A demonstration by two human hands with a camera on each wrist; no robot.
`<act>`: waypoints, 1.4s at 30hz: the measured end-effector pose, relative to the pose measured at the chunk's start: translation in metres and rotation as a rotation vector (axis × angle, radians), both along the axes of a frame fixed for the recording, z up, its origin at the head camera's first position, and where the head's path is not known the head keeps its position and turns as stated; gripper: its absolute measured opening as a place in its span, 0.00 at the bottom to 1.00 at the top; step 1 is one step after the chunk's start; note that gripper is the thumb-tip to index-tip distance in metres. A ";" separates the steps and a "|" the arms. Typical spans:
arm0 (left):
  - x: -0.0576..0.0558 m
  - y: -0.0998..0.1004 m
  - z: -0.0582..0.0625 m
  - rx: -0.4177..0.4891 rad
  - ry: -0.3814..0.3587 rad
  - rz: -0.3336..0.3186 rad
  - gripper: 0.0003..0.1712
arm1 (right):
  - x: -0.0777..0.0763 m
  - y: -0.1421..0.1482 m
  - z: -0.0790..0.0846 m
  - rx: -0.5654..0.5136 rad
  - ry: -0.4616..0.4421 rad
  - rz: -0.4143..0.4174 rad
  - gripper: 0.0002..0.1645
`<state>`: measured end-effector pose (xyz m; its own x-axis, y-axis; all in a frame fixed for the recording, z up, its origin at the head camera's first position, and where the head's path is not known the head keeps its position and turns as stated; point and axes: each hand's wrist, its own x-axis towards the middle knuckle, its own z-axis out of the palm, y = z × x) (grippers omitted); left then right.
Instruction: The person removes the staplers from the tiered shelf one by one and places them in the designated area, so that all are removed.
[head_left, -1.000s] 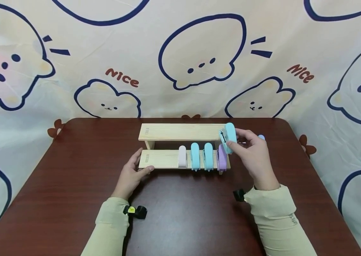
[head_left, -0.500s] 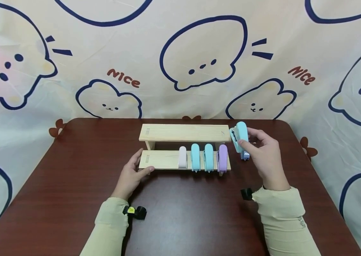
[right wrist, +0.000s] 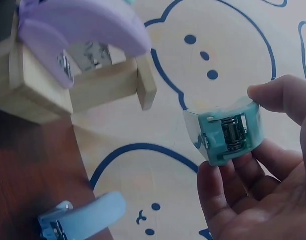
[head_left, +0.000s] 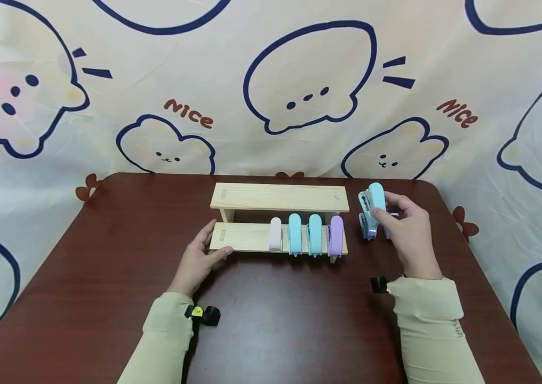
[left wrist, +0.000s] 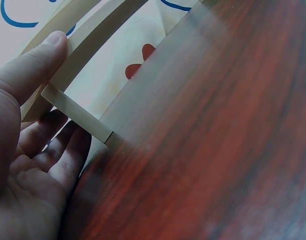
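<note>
My left hand (head_left: 199, 262) grips the left end of a two-tier wooden rack (head_left: 242, 237), its thumb on the lower board and the other fingers behind it. To the right of the rack, my right hand (head_left: 407, 234) pinches a turquoise stapler (head_left: 376, 197) between thumb and fingers. In the right wrist view that turquoise stapler (right wrist: 228, 132) shows its metal-sprung end. Underneath it, a light blue stapler (right wrist: 87, 217) stands on the table, partly covered in the head view. On the lower board, a pale stapler (head_left: 275, 234), two turquoise staplers (head_left: 295, 234) and a purple stapler (head_left: 335, 236) form a row.
The rack's upper board (head_left: 280, 196) rises behind the lower one. Under everything lies a dark red-brown table (head_left: 271, 320), and a patterned cloth (head_left: 204, 69) hangs along its back and sides. Each wrist carries a small black camera (head_left: 210, 316).
My right hand has carried the turquoise stapler rightward, away from the rack's right end to above the light blue stapler. My left hand keeps its grip in place.
</note>
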<state>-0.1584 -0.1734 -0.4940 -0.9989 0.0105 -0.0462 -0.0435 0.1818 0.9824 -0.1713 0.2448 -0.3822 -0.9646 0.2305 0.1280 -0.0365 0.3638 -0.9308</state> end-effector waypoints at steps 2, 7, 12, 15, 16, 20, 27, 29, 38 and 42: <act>0.000 0.000 0.000 -0.002 0.004 -0.002 0.55 | -0.001 0.004 -0.001 -0.002 -0.004 -0.009 0.28; 0.000 0.000 0.001 0.002 0.008 -0.004 0.55 | -0.003 0.012 -0.003 -0.008 -0.007 -0.036 0.28; 0.000 0.001 0.000 -0.001 0.008 -0.006 0.54 | -0.004 0.021 -0.005 -0.010 -0.031 -0.078 0.29; -0.001 0.000 -0.001 0.000 0.006 -0.008 0.55 | -0.004 0.025 -0.006 -0.022 -0.044 -0.105 0.29; -0.001 0.000 -0.001 0.000 0.005 -0.008 0.55 | -0.005 0.026 -0.007 -0.024 -0.048 -0.113 0.29; -0.001 0.001 -0.001 0.008 0.008 -0.007 0.55 | -0.007 0.032 -0.008 -0.034 -0.052 -0.143 0.29; -0.002 0.001 -0.002 0.009 0.009 -0.006 0.55 | -0.010 0.042 -0.011 -0.039 -0.065 -0.180 0.29; -0.002 0.001 -0.002 0.012 0.008 -0.005 0.55 | -0.011 0.045 -0.011 -0.052 -0.061 -0.183 0.29; -0.001 0.001 0.000 0.007 0.002 -0.004 0.55 | -0.013 0.054 -0.017 -0.123 -0.071 -0.222 0.28; -0.001 0.000 0.000 0.001 0.002 -0.004 0.55 | -0.014 0.060 -0.021 -0.168 -0.080 -0.241 0.29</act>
<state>-0.1595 -0.1733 -0.4943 -0.9989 0.0144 -0.0439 -0.0405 0.1812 0.9826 -0.1857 0.3048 -0.4031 -0.8851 0.4653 -0.0055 0.1078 0.1935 -0.9752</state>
